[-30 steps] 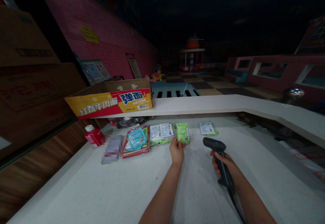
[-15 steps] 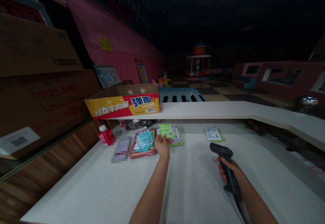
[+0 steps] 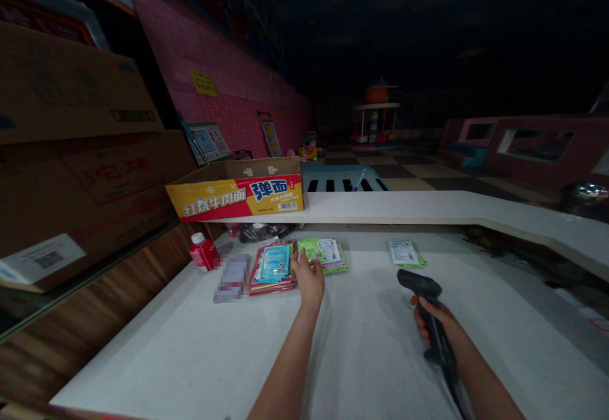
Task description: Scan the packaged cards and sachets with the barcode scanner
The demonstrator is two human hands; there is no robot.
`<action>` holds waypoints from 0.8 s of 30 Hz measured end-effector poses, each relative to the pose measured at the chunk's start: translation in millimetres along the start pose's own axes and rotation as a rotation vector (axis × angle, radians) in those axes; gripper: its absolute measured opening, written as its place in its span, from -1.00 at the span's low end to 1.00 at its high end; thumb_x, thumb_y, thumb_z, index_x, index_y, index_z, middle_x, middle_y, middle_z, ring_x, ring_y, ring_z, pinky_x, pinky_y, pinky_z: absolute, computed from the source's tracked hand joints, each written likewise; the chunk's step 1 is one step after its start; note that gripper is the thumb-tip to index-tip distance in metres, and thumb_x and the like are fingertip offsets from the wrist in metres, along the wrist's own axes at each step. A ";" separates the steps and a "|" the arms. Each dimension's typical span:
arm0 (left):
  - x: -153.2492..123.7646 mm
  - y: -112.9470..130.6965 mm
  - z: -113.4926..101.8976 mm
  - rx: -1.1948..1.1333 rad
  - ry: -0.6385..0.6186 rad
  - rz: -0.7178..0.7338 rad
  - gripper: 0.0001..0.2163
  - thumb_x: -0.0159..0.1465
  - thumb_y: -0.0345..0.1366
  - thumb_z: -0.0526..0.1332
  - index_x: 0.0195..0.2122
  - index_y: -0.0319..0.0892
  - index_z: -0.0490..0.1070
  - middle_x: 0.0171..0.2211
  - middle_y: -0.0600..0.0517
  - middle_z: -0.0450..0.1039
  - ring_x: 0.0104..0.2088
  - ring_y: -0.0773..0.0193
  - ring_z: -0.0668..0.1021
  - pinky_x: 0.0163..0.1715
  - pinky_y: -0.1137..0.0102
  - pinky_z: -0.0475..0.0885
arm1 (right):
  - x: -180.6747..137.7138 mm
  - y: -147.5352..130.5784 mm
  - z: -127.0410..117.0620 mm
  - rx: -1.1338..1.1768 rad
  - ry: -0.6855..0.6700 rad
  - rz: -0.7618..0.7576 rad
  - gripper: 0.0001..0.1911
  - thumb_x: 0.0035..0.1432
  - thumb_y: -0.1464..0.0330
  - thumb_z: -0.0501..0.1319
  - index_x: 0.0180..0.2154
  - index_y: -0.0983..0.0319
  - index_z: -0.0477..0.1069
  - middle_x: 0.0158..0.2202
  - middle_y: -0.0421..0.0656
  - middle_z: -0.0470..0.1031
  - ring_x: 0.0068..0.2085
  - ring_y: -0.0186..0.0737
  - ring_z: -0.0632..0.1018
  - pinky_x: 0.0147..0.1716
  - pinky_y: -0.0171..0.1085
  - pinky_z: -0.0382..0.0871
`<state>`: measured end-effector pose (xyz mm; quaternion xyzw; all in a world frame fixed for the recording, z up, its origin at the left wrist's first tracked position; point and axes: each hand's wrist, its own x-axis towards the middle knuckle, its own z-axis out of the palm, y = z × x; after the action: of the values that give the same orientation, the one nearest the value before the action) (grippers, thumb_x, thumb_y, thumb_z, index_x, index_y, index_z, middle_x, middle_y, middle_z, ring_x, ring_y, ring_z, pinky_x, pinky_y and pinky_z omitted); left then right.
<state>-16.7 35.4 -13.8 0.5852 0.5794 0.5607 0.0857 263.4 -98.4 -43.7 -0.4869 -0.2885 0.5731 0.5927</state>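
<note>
My right hand (image 3: 440, 325) is wrapped round the grip of a black barcode scanner (image 3: 425, 299), its head raised above the counter and its cable trailing down. My left hand (image 3: 310, 277) is open, fingers apart, at the near side of a small green packet (image 3: 310, 249). That packet rests on a pile with a grey-and-green packet (image 3: 332, 254). Just left of my fingers, a light-blue packet (image 3: 275, 263) lies on a stack of red-edged packets (image 3: 261, 290). Farther right, a white-and-green packet (image 3: 404, 253) lies alone, beyond the scanner.
A red bottle with a white cap (image 3: 202, 254) and a blurred-out flat item (image 3: 232, 277) sit at the left of the white counter (image 3: 200, 350). A noodle carton (image 3: 238, 195) stands on the raised ledge (image 3: 390, 207). Large cardboard boxes (image 3: 85, 172) are stacked at left.
My left hand has let go of the green packet, which now lies on the pile, and its fingers have spread. The light-blue packet lies straighter. The scanner stays in my right hand.
</note>
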 end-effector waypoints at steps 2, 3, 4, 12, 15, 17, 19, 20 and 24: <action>-3.6 7.9 -2.1 0.175 -0.110 0.108 -0.68 0.26 -0.40 0.09 0.03 -0.22 0.43 0.09 -0.23 0.35 0.05 0.03 0.48 0.05 0.06 0.43 | -0.8 -1.2 0.9 0.003 0.000 0.011 -0.63 -0.03 0.09 0.39 -0.32 0.21 0.40 -0.69 -0.29 0.36 -0.75 -0.35 0.35 -0.81 -0.40 0.20; -5.2 11.3 -2.4 0.267 -0.176 0.159 -0.66 0.26 -0.41 0.09 0.04 -0.19 0.44 0.11 -0.21 0.36 0.11 0.00 0.44 0.10 0.03 0.37 | -1.0 -1.7 1.2 0.004 -0.001 0.017 -0.62 -0.04 0.09 0.39 -0.32 0.21 0.40 -0.69 -0.29 0.35 -0.75 -0.35 0.34 -0.81 -0.40 0.20; -6.5 14.1 -2.2 0.352 -0.242 0.205 -0.65 0.27 -0.39 0.10 0.07 -0.16 0.43 0.14 -0.20 0.35 0.16 -0.03 0.39 0.15 0.00 0.31 | -1.1 -2.0 1.3 0.005 -0.001 0.022 -0.62 -0.05 0.09 0.40 -0.32 0.21 0.40 -0.70 -0.29 0.35 -0.76 -0.35 0.34 -0.81 -0.40 0.20; -6.0 8.0 1.1 0.667 -0.438 0.269 -0.56 0.32 -0.17 0.13 0.20 -0.17 0.34 0.29 -0.24 0.20 0.33 -0.08 0.20 0.29 -0.05 0.06 | 2.4 2.6 -4.9 0.026 -0.014 0.046 -0.60 -0.04 0.08 0.40 -0.30 0.21 0.42 -0.69 -0.31 0.36 -0.75 -0.36 0.35 -0.81 -0.40 0.20; -3.3 2.9 -0.9 0.670 -0.426 0.259 -0.54 0.32 -0.18 0.13 0.23 -0.17 0.32 0.30 -0.24 0.19 0.33 -0.06 0.21 0.29 -0.02 0.09 | 3.5 3.5 -6.2 0.016 -0.021 0.038 -0.61 -0.03 0.08 0.39 -0.29 0.21 0.42 -0.68 -0.30 0.36 -0.75 -0.36 0.35 -0.80 -0.39 0.21; -1.8 1.5 -2.0 0.676 -0.422 0.252 -0.54 0.32 -0.18 0.13 0.23 -0.19 0.31 0.29 -0.26 0.19 0.33 -0.07 0.20 0.29 -0.01 0.09 | 3.3 2.6 -5.6 0.014 -0.024 0.031 -0.61 -0.03 0.08 0.39 -0.29 0.21 0.41 -0.68 -0.30 0.36 -0.75 -0.35 0.35 -0.80 -0.39 0.21; -1.3 2.3 -1.5 0.673 -0.419 0.254 -0.53 0.32 -0.18 0.13 0.22 -0.24 0.31 0.29 -0.29 0.20 0.33 -0.09 0.19 0.29 -0.01 0.08 | 2.5 0.5 -4.1 0.013 -0.023 0.027 -0.61 -0.05 0.09 0.40 -0.31 0.21 0.40 -0.69 -0.30 0.36 -0.75 -0.34 0.35 -0.81 -0.38 0.21; -1.5 3.5 -0.4 0.664 -0.416 0.260 -0.52 0.32 -0.18 0.14 0.22 -0.27 0.31 0.28 -0.32 0.19 0.34 -0.10 0.18 0.30 -0.01 0.07 | 2.0 -0.9 -3.2 0.011 -0.021 0.026 -0.61 -0.05 0.08 0.40 -0.31 0.21 0.40 -0.69 -0.30 0.36 -0.75 -0.34 0.35 -0.81 -0.38 0.21; -7.3 14.4 11.7 0.566 -0.403 0.340 -0.54 0.32 -0.19 0.13 0.19 -0.34 0.31 0.29 -0.35 0.17 0.36 -0.13 0.11 0.29 -0.02 0.08 | 0.4 -6.2 -0.5 0.012 -0.010 0.020 -0.61 -0.05 0.08 0.39 -0.32 0.20 0.39 -0.69 -0.30 0.36 -0.75 -0.33 0.36 -0.81 -0.38 0.21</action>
<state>2.6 31.7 -11.2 0.7719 0.5774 0.2588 -0.0613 266.4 -97.3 -38.3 -0.4831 -0.2833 0.5832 0.5885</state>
